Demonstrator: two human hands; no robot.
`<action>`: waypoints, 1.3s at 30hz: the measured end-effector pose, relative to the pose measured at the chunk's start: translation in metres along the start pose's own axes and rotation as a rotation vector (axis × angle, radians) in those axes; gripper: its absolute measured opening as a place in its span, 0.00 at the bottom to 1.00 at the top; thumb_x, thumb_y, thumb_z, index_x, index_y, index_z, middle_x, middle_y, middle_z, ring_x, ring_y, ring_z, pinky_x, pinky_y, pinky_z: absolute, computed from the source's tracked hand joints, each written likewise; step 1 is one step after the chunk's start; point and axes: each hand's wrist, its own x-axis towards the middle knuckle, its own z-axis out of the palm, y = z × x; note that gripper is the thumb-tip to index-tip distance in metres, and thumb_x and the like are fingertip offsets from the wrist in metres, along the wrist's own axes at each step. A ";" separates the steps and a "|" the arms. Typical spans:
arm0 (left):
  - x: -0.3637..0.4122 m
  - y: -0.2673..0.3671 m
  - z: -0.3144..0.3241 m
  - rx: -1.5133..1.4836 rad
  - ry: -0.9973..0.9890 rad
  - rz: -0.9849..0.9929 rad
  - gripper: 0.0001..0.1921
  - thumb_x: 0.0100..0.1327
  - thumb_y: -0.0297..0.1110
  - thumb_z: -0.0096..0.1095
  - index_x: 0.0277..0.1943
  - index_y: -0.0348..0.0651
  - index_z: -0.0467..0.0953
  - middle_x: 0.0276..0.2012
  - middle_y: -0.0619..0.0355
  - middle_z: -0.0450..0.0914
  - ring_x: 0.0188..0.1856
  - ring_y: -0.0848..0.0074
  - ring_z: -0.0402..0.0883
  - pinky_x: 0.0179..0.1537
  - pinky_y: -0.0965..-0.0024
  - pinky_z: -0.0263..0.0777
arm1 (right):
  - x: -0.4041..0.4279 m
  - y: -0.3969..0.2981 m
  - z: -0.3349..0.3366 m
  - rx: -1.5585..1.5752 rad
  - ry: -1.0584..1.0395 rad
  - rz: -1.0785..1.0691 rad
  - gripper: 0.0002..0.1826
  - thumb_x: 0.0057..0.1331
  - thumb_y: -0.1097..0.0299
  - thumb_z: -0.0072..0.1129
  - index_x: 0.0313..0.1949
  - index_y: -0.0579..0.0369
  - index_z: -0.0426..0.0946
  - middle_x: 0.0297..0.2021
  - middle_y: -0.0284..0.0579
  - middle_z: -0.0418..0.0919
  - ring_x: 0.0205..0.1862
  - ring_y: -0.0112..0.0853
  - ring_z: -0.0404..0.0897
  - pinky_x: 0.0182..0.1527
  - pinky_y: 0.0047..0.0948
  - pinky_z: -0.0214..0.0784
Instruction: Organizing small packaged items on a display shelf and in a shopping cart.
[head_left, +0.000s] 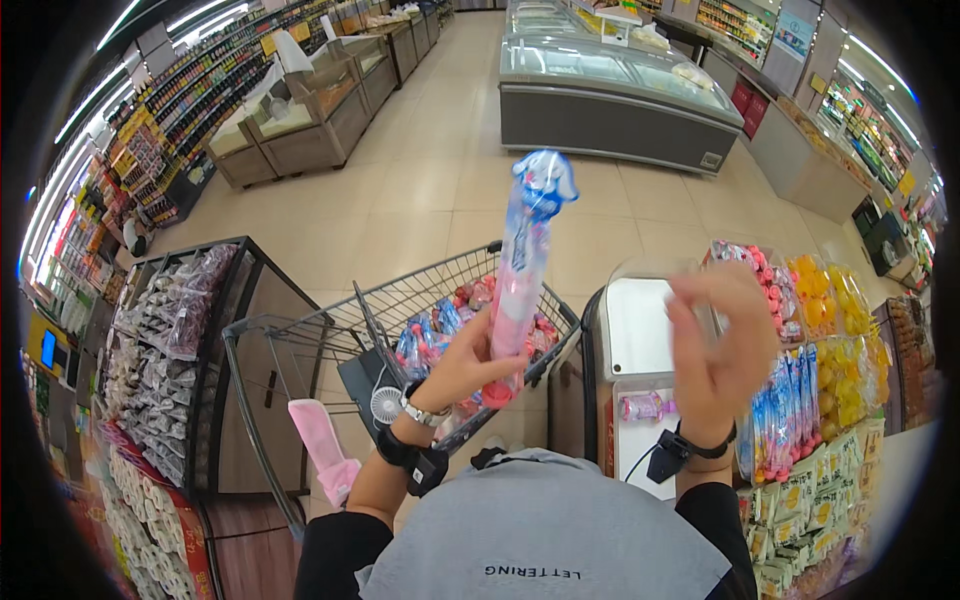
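My left hand (472, 356) grips a long plastic tube (521, 277) near its pink lower end. The tube stands almost upright and has a blue-and-white cartoon-shaped top. Beneath it, a wire shopping cart (405, 277) holds several blue-and-pink packages (439, 326) and red-wrapped ones. My right hand (720, 345) is blurred by motion, its fingers partly curled and apart, with nothing seen in it. It hovers over white-bottomed display bins (637, 337). A small purple-and-pink wrapped item (645, 407) lies in the nearer bin.
Beside the bins stand rows of similar blue tubes (784, 412), yellow packages (840, 367) and pale green packets (795, 502). A pink cloth (322, 450) and a small white fan (387, 405) are at the cart's handle end. A shelf of bagged goods (172, 360) borders the left; a chest freezer (615, 105) stands ahead.
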 end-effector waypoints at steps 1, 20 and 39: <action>0.000 0.000 -0.002 -0.023 -0.002 -0.042 0.29 0.51 0.24 0.63 0.55 0.36 0.58 0.40 0.58 0.72 0.37 0.80 0.74 0.37 0.75 0.70 | -0.003 0.003 0.010 0.010 -0.063 0.122 0.19 0.50 0.75 0.59 0.43 0.56 0.70 0.30 0.41 0.74 0.27 0.30 0.72 0.32 0.29 0.63; 0.007 -0.019 0.015 0.141 -0.222 -0.151 0.23 0.51 0.19 0.60 0.52 0.35 0.68 0.44 0.59 0.73 0.43 0.79 0.72 0.44 0.78 0.65 | -0.101 0.060 0.012 0.850 -0.097 0.820 0.13 0.54 0.75 0.59 0.40 0.60 0.73 0.33 0.38 0.76 0.36 0.22 0.73 0.41 0.23 0.65; 0.022 -0.026 0.058 0.771 -0.385 0.414 0.22 0.41 0.16 0.61 0.43 0.42 0.76 0.36 0.56 0.72 0.37 0.67 0.73 0.36 0.72 0.68 | -0.180 0.037 0.001 1.064 -0.061 1.451 0.24 0.66 0.56 0.39 0.52 0.65 0.62 0.42 0.52 0.73 0.43 0.37 0.76 0.42 0.31 0.71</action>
